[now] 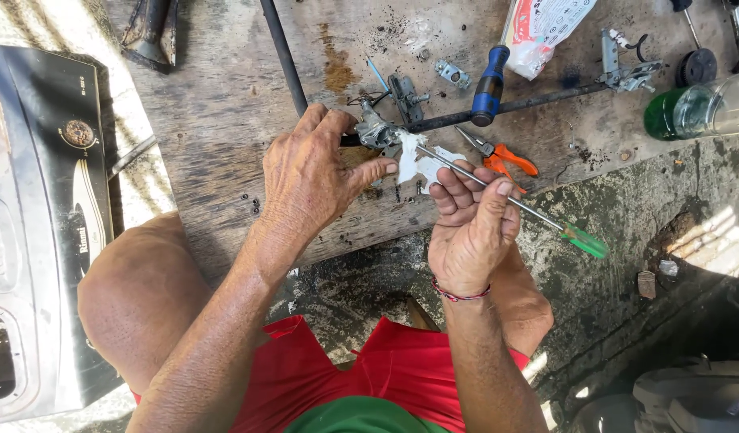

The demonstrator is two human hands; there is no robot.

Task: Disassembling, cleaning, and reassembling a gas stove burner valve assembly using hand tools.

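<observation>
At the far left of the frame lay a black gas stove top [40, 200], partly off a worn wooden bench [225, 120] that filled the upper middle. The left hand [309, 176] reached up to the centre of the frame, its grip curled around a small grey metal valve fitting [376, 132] joined to the end of a dark pipe [498, 108]; thumb and fingers were pressed onto the fitting, pinning it against the bench. Just right of it, the right hand [469, 228] pinched the steel shaft of a green-handled screwdriver [506, 200] between thumb and bent fingers, holding it mid-shaft, not by the handle.

The screwdriver's long axis ran diagonally: tip pointing to the upper left, touching or nearly touching the fitting beside a scrap of white material [417, 160], and handle pointing to the lower right, out over the concrete floor [626, 240].

As a judgement, the work looked to be in mid-course: loose metal parts [452, 74] and dark debris lay scattered on the bench, suggesting the fitting was partly taken apart, while the tool sat engaged at it with the job unfinished.

Further right lay a blue-handled screwdriver [489, 84], orange-handled pliers [506, 158], a plastic packet [546, 28], another metal valve part [626, 74], and at the upper right a green and clear bottle [694, 111].
</observation>
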